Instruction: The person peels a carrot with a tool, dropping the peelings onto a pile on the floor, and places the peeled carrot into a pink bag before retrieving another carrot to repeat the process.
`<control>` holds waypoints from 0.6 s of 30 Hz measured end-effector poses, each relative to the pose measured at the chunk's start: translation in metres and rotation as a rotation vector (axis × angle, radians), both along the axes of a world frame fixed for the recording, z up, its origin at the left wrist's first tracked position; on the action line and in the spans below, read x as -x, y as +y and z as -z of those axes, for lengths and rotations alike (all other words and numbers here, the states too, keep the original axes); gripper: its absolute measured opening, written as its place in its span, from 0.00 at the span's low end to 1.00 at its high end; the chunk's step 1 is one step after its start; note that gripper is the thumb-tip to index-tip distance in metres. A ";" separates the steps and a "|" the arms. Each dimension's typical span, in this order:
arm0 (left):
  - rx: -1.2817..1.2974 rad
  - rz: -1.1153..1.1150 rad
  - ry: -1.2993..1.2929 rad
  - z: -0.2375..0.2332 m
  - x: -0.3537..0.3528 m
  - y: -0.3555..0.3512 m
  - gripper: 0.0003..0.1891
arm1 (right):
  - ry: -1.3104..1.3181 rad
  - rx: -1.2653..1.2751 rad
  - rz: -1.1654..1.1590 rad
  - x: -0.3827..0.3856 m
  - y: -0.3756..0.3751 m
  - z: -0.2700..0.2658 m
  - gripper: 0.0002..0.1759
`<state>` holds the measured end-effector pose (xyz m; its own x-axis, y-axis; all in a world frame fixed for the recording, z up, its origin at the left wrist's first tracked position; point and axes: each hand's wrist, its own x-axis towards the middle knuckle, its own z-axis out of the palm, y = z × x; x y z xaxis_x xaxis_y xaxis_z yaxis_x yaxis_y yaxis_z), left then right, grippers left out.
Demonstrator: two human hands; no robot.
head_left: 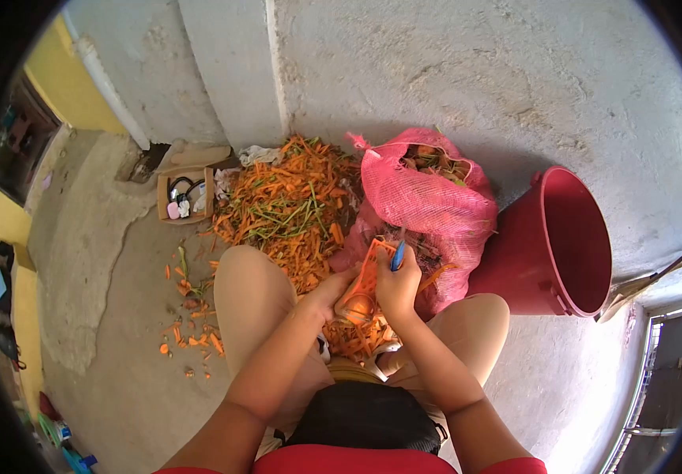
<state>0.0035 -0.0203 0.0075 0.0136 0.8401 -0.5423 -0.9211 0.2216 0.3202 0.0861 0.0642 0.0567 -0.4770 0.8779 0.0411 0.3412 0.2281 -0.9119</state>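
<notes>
Between my knees, my left hand [333, 292] is closed on the near left side of an orange plastic piece with holes in it [367, 272], which looks like a small basket or holder. A rounded orange lump, perhaps a carrot end, shows at its near end [359, 306]. My right hand [399, 288] is closed round a tool with a blue handle [397, 255], held against the right side of the orange piece. The tool's working end is hidden. Carrot shavings [357, 341] lie on the floor below my hands.
A large heap of carrot peelings and green stems [290, 205] lies ahead. Beside it stand a stuffed pink mesh sack [428, 189] and a tilted red bucket [527, 245]. A small cardboard box [186, 196] sits left, near the grey wall [436, 63].
</notes>
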 end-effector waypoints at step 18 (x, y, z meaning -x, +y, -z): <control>0.091 0.085 0.057 0.015 0.003 0.001 0.22 | 0.294 -0.084 0.006 0.005 0.050 0.006 0.03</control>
